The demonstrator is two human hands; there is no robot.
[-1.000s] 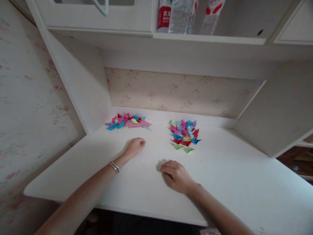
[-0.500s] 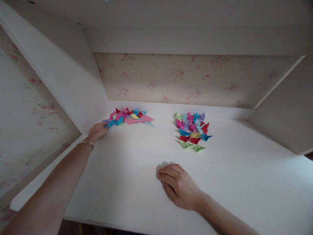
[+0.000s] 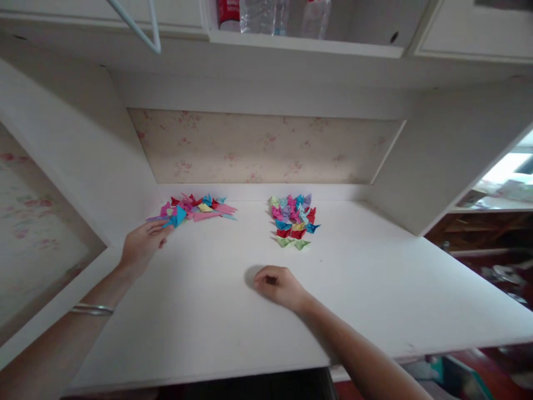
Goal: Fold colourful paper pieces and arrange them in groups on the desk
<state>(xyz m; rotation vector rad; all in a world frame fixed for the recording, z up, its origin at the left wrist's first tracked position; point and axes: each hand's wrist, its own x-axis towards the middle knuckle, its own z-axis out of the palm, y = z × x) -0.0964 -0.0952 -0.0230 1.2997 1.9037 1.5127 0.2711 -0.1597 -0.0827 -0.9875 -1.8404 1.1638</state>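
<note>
Two heaps of small folded coloured paper pieces lie at the back of a white desk (image 3: 375, 300). The left heap (image 3: 195, 206) is spread wide, the right heap (image 3: 293, 218) is tighter. My left hand (image 3: 141, 247) reaches to the near left end of the left heap and pinches a blue paper piece (image 3: 178, 216) at its fingertips. A silver bangle (image 3: 92, 309) sits on that forearm. My right hand (image 3: 277, 286) rests on the desk in front of the right heap, fingers curled under, with nothing visible in it.
A white side panel (image 3: 75, 150) walls the desk on the left and another (image 3: 437, 161) on the right. A shelf above holds plastic bottles (image 3: 266, 11). Floral wallpaper (image 3: 258, 147) backs the alcove. More shelves with clutter (image 3: 495, 222) stand at the right.
My left hand went from mid-desk to the left heap and now has a blue piece at its fingertips. My right hand curled tighter. The camera tilted down, then up again.
</note>
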